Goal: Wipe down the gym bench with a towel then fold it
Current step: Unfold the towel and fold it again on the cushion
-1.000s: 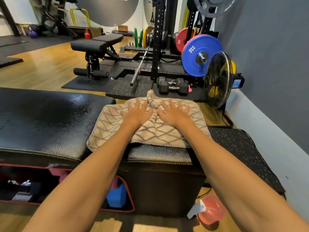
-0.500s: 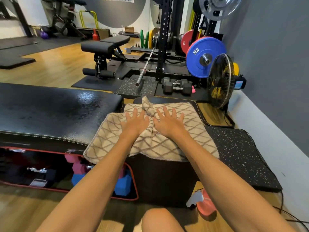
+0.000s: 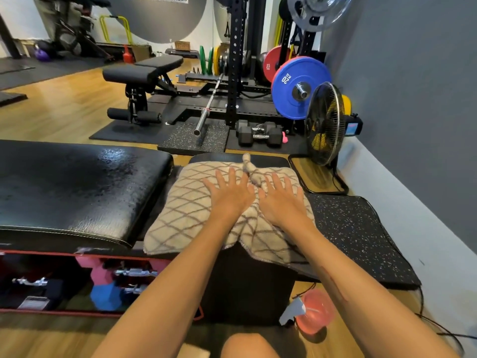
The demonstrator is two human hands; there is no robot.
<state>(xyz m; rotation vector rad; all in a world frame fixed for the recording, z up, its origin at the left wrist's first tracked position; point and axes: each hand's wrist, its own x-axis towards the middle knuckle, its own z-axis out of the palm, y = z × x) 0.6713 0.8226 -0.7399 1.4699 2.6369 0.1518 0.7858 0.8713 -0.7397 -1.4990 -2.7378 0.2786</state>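
Observation:
A beige towel [image 3: 185, 215] with a brown diamond pattern lies spread over the right-hand pad of the black gym bench [image 3: 77, 192]. Its near edge hangs over the bench's front. A bunched ridge of towel runs up between my hands. My left hand [image 3: 229, 195] lies flat on the towel with fingers spread. My right hand [image 3: 282, 200] presses flat beside it, fingers straight. The bench's long left pad is bare and glossy.
Dumbbells and blue and pink blocks sit in the shelf under the bench [image 3: 108, 293]. A pink spray bottle [image 3: 312, 311] lies on the floor at the right. A standing fan [image 3: 325, 122], dumbbells [image 3: 258, 133], a barbell and a rack stand beyond. A speckled mat [image 3: 361, 236] adjoins the wall.
Both hands have slid toward me with the towel, whose near edge now hangs further over the bench's front. My view has pulled back and my knee shows below.

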